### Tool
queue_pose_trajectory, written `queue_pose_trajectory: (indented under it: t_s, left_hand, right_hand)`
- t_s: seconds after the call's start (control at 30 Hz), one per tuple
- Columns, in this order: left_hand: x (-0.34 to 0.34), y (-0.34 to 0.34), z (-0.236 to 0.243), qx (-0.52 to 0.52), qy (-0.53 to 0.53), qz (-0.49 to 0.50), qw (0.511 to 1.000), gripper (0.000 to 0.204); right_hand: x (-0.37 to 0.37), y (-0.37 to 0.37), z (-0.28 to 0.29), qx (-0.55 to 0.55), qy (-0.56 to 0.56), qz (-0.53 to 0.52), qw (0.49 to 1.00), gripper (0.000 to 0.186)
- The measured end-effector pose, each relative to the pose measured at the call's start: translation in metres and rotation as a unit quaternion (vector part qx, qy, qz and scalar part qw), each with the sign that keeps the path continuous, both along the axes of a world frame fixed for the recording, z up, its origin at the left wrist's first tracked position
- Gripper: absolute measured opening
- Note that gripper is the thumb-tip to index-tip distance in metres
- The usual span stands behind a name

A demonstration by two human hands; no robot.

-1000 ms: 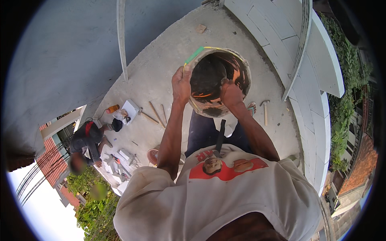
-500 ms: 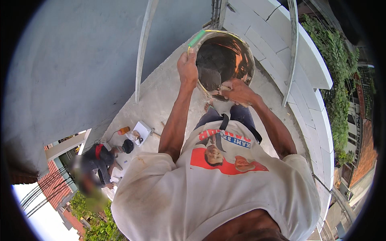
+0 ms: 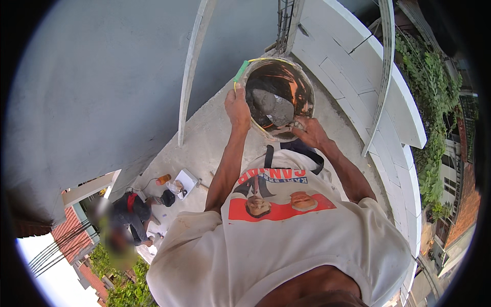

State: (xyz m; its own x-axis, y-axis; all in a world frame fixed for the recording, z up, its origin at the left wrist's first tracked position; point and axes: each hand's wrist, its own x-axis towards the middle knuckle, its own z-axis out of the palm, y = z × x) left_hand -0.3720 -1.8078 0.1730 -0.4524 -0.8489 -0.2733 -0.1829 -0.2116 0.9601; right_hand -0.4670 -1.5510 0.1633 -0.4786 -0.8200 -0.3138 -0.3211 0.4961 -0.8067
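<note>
A round bucket (image 3: 305,82), stained inside, is held up in front of my chest, its yellow wire handle carrying a green grip (image 3: 240,69). My left hand (image 3: 237,109) is closed on its left rim, just below that grip. At the near right rim my right hand (image 3: 307,131) grips a mortar-caked trowel, whose blade reaches into the bucket under grey lumps of mortar (image 3: 271,107). The bottom of the bucket is partly hidden by these lumps.
A co-worker (image 3: 130,215) crouches at lower left beside a white board (image 3: 184,181) and orange bottle (image 3: 162,179). A grey wall (image 3: 112,92) rises at left, a curved white block wall (image 3: 348,82) at right. Upright strips (image 3: 189,87) and rebar (image 3: 284,25) border the concrete floor (image 3: 169,153).
My right hand has moved from inside the bucket toward its near right rim. More mortar shows on the trowel's blade. The surroundings have shifted in view.
</note>
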Motion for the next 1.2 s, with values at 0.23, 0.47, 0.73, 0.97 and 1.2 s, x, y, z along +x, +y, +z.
queue_pose_trajectory:
  t_s: [0.23, 0.47, 0.73, 0.97, 1.2]
  left_hand:
    - [-0.064, -0.014, -0.011, 0.06, -0.029, 0.01, 0.998, 0.046]
    - [-0.081, -0.039, -0.03, 0.114, -0.006, 0.061, 0.992, 0.045]
    - [-0.087, -0.068, -0.025, 0.151, -0.019, 0.055, 0.987, 0.04]
    - [-0.093, -0.1, -0.024, 0.137, -0.021, 0.042, 0.989, 0.04]
    - [-0.113, -0.122, -0.022, 0.113, -0.038, 0.007, 0.993, 0.041]
  right_hand:
    - [-0.092, -0.019, 0.015, -0.011, -0.208, -0.103, 0.973, 0.04]
    - [-0.231, -0.058, 0.035, -0.043, -0.158, -0.289, 0.943, 0.03]
    - [-0.41, -0.125, 0.044, 0.11, 0.351, -0.263, 0.892, 0.029]
    - [-0.425, -0.136, 0.033, 0.259, 0.571, -0.16, 0.762, 0.029]
    - [-0.382, -0.088, 0.008, 0.296, 0.592, -0.19, 0.725, 0.058]
